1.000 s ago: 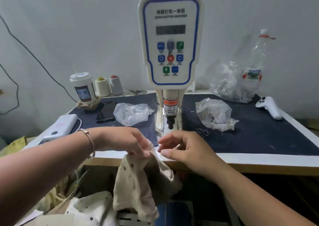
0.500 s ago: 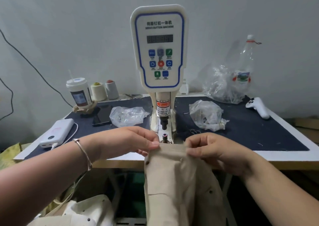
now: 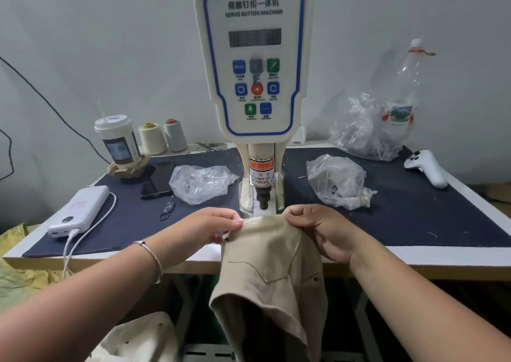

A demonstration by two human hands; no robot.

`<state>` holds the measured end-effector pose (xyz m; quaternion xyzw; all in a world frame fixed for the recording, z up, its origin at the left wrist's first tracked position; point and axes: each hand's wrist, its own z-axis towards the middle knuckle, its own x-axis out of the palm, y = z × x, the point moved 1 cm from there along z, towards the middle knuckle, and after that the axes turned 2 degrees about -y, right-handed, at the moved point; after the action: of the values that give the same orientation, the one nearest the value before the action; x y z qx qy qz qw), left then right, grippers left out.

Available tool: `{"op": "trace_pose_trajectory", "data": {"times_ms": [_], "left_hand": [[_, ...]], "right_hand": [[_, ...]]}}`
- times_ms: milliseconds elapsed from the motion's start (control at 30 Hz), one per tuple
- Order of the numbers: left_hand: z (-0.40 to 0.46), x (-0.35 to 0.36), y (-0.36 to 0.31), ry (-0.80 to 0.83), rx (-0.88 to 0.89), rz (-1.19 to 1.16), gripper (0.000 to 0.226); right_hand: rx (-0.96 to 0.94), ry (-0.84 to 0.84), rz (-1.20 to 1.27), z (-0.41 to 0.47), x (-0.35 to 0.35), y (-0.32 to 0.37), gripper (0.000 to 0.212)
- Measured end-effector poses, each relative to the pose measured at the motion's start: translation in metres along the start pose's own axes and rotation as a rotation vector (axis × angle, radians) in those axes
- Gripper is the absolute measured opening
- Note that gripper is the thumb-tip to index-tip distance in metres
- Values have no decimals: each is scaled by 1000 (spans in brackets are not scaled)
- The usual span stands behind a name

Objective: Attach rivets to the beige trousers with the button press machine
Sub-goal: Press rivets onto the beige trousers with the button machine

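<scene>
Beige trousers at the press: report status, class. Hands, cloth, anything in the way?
Left hand, right hand pinch beige cotton trousers taut. Edge below white button press machine punch. Nothing in the way.

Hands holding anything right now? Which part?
Both. The left hand and right hand pinch the top edge of the beige trousers, one at each end, stretched flat just below the punch of the button press machine.
</scene>
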<state>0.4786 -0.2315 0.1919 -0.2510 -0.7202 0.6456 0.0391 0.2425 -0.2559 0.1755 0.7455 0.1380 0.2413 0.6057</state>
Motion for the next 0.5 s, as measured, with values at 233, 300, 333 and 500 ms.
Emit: {"op": "trace_pose_trajectory", "data": {"times_ms": [233,300,333,500], "left_hand": [[27,-3,19,-70,-25,27,23],[31,-1,25,-67,-18,14,26],[32,-1,27,-67,-14,-2,27],[37,1,30,-87,-22,-123,20]], "right_hand": [[-30,-14,64,22,-17,-20,14],[-57,-18,52,24,-21,-25,10],[-68,-21,45,25,-22,-26,11],[-84,-21,76,26,-24,-27,14]]}}
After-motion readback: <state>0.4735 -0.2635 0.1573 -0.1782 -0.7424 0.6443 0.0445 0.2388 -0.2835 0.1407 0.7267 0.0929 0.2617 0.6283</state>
